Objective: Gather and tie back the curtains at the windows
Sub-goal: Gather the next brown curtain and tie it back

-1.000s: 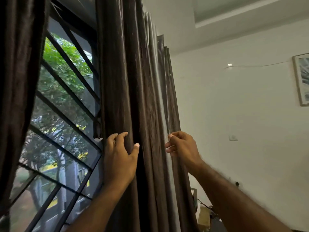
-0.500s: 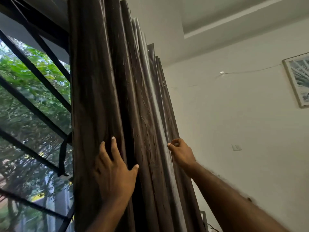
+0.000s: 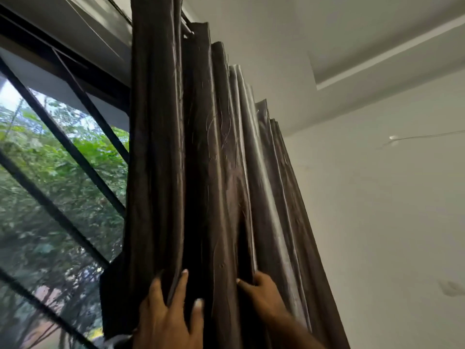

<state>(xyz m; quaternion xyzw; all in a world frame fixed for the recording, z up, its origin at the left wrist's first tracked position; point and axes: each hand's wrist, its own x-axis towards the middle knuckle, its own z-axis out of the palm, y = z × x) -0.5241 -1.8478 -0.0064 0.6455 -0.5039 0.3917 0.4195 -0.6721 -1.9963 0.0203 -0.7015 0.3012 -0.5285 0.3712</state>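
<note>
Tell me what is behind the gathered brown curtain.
Left of the curtain, black window bars and green trees show behind it. Whatever lies directly behind the bunched folds is covered by the fabric.

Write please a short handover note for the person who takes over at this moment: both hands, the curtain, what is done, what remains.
Left hand: open, fingers spread flat on the front folds of the curtain, one fold edge between two fingers.
Right hand: fingers curled round a fold further right.
Curtain: dark brown, bunched in folds at the right side of the window, whose glass is uncovered.
Done: curtain mostly gathered.
Left: press the folds together and tie them back. No tie shows in view.
</note>
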